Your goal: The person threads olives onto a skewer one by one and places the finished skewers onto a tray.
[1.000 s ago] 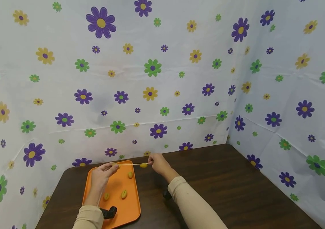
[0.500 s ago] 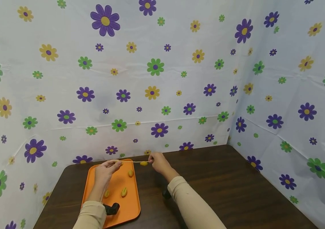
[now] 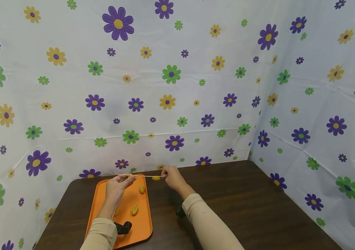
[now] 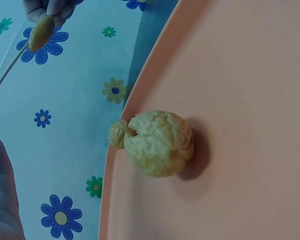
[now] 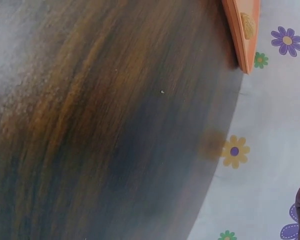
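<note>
Pinching a pale strand [image 3: 147, 176] with the left hand [image 3: 115, 187], thumb and fingers together, above the far end of the orange tray [image 3: 141, 225]. Pinching the strand's other end with the right hand [image 3: 172, 177], fingers curled, out past the tray's right edge. Holding one yellow piece [image 3: 156, 178] at the right fingertips, close along the strand, just right of the tray's far right corner. Cannot tell whether pierced through or tied on, nor whether pinching another piece in the left fingertips.

Looks like stringing pieces, with the strand drawn nearly straight. Seems to call next for keeping hold of both ends and steadying the piece on the strand, without letting go over the tray's edge.

Counting one strand, one piece at the right fingertips, and three more lying on the tray: a far loose piece [image 3: 142, 189] near the far right corner, a middle loose piece [image 3: 135, 210] right of the tray's centre, and a half-hidden loose piece [image 3: 116, 211] beside the left forearm.

Farther out, counting two tan sleeves [image 3: 208, 218], one reaching over the tray and one to its right. Beneath the tray, dark worktop [image 3: 221, 194]; beyond it, flowered sheeting [image 3: 190, 76].
</note>
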Demonstrator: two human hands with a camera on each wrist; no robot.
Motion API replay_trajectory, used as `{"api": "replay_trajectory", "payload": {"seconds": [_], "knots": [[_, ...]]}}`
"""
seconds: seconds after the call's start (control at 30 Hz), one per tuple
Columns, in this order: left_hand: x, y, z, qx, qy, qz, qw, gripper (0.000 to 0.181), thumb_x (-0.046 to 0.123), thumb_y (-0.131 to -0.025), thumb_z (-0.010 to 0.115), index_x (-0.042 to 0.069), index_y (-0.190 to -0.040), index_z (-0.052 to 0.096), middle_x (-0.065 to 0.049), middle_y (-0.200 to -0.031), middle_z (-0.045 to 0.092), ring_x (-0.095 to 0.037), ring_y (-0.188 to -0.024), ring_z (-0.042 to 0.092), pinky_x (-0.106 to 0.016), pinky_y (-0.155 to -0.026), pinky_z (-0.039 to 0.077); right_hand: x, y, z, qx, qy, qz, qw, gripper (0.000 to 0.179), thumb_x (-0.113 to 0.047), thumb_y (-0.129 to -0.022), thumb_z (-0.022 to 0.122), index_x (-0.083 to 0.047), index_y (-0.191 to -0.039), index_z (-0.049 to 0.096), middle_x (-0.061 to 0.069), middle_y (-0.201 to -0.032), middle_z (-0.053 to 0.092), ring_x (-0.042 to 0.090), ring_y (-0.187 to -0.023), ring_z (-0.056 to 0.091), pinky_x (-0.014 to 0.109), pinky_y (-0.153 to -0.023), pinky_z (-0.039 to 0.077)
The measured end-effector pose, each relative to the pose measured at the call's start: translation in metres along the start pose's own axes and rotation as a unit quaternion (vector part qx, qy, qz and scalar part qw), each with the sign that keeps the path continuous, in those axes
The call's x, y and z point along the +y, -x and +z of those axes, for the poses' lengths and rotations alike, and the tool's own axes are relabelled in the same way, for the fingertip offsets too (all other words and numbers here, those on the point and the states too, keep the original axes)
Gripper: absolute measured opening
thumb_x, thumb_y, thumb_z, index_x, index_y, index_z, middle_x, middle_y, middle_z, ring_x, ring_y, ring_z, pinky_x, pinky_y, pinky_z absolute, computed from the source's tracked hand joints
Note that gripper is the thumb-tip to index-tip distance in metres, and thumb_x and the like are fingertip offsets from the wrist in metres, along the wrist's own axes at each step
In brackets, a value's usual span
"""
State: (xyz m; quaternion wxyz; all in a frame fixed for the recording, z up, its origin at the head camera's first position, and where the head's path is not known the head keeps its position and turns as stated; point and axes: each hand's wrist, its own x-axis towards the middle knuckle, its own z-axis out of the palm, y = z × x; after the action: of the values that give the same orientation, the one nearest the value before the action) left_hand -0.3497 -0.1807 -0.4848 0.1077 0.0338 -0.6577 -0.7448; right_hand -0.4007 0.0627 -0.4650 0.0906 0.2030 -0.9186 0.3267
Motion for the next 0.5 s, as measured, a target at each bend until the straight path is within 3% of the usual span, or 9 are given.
{"api": "replay_trajectory", "payload": {"seconds": [0.23, 0.5], "knots": [[-0.0037, 0.0003, -0.0011, 0.000, 0.001, -0.004, 1.0000, 0.048, 0.020, -0.086, 0.083, -0.006, -0.122, 0.067, 0.006, -0.091, 0.074, -0.014, -0.091, 0.073, -0.027, -0.088, 0.058, 0.0015, 0.0000, 0.0012, 0.010, -0.012, -0.004, 0.9999, 0.014, 0.013, -0.090, 0.066, 0.001, -0.086, 0.072, 0.002, -0.080, 0.065, 0.013, -0.073, 0.053, 0.026, -0.067, 0.052], [-0.0041, 0.0007, -0.0028, -0.024, 0.031, -0.021, 0.9990, 0.051, 0.015, -0.088, 0.081, -0.005, -0.131, 0.063, 0.007, -0.097, 0.073, -0.008, -0.091, 0.072, -0.030, -0.092, 0.057, 0.0021, 0.0009, -0.0023, 0.019, -0.016, -0.016, 0.9996, 0.013, 0.012, -0.090, 0.066, 0.002, -0.086, 0.072, 0.003, -0.080, 0.067, 0.013, -0.073, 0.054, 0.027, -0.067, 0.053]]}}
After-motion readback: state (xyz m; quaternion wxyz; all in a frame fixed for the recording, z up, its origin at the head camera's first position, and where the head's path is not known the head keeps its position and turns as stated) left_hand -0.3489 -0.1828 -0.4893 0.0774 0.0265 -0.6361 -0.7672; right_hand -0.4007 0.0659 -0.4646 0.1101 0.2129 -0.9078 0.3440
